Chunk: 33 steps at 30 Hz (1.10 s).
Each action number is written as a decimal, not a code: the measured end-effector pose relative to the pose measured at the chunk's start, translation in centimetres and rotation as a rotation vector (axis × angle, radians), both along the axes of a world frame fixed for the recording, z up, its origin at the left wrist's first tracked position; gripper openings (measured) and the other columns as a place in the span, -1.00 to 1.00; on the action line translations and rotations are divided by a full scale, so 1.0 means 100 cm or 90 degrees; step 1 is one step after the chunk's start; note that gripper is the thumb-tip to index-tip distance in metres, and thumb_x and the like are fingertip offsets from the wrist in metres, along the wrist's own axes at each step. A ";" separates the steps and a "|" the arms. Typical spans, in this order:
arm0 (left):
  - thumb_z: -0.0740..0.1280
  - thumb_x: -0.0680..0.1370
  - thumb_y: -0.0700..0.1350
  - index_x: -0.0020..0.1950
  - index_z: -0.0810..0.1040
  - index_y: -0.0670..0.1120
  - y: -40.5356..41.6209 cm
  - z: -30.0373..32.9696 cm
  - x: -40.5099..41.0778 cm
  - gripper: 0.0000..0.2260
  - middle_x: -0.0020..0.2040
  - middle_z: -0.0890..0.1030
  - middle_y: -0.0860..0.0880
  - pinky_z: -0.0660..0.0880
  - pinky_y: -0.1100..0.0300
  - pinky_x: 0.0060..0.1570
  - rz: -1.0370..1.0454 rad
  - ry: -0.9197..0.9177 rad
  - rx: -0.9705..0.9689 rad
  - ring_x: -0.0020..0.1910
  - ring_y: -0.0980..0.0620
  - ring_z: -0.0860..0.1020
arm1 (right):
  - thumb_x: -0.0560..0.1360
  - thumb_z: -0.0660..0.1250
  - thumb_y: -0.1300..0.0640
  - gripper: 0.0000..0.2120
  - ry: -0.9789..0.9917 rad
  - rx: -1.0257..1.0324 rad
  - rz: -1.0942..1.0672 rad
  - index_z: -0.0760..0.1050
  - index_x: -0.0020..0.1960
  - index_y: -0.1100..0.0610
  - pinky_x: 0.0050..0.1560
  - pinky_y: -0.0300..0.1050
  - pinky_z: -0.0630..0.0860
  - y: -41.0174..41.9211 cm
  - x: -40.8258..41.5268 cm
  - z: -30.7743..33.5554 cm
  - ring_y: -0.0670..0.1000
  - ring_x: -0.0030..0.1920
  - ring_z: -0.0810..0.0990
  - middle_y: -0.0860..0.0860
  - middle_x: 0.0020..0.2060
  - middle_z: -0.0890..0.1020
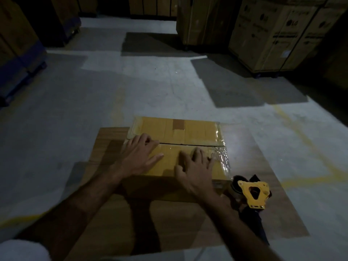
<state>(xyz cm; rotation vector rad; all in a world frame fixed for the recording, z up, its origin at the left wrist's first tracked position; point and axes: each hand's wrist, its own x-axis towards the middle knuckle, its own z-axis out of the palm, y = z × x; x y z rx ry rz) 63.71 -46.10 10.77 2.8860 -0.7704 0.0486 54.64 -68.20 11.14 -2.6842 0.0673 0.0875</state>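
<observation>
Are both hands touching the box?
Touching. The head view shows the left hand and the right hand resting on top of the box, fingers lying on the cardboard.

Floor (169, 87): grey concrete, lit unevenly, with brighter patches between dark rectangular shadows (235, 85). Faded yellow lines (308, 140) run across it on the right side.

Right rear: tall printed cartons (278, 34), brown, bound with vertical straps, standing on a low base. Beside these, towards the centre, a second strapped carton (203, 21).

Left edge: further brown cartons (17, 40) stacked on a blue pallet (22, 72), mostly in darkness.

Rear: more cartons in a row, barely lit; no wall is discernible.

Foreground: desk (105, 147) with a wood-grain top, standing on the concrete floor.

Overall light level: low.
</observation>
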 end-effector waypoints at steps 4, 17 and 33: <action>-0.02 0.58 0.39 0.31 0.50 0.02 0.021 -0.005 0.010 -0.41 0.21 0.41 0.02 0.27 0.14 0.14 0.003 -0.032 -0.062 0.15 0.06 0.39 | 0.57 -0.01 -0.45 -0.26 -0.070 -0.066 -0.110 0.15 0.63 -0.09 0.60 0.33 -0.19 0.038 0.015 -0.013 0.19 0.65 -0.03 0.18 0.66 0.06; 0.43 0.50 0.29 0.37 0.46 0.01 0.029 0.009 0.062 -0.43 0.45 0.38 -0.03 0.31 -0.10 0.47 -0.041 -0.024 -0.122 0.42 -0.04 0.34 | 0.50 -0.07 -0.53 -0.25 -0.096 -0.124 0.046 0.26 0.56 -0.20 0.49 0.18 0.20 0.011 0.020 -0.021 0.11 0.60 0.18 0.00 0.65 0.20; 0.23 0.24 0.68 0.49 0.23 0.09 0.051 0.011 0.063 0.00 0.36 0.28 -0.11 0.33 -0.12 0.36 0.153 0.119 -0.054 0.36 -0.18 0.36 | 0.48 0.29 -0.36 -0.46 -0.262 -0.142 0.039 0.63 0.28 -0.03 0.38 0.17 0.36 -0.030 0.054 -0.010 0.20 0.45 0.39 0.17 0.46 0.44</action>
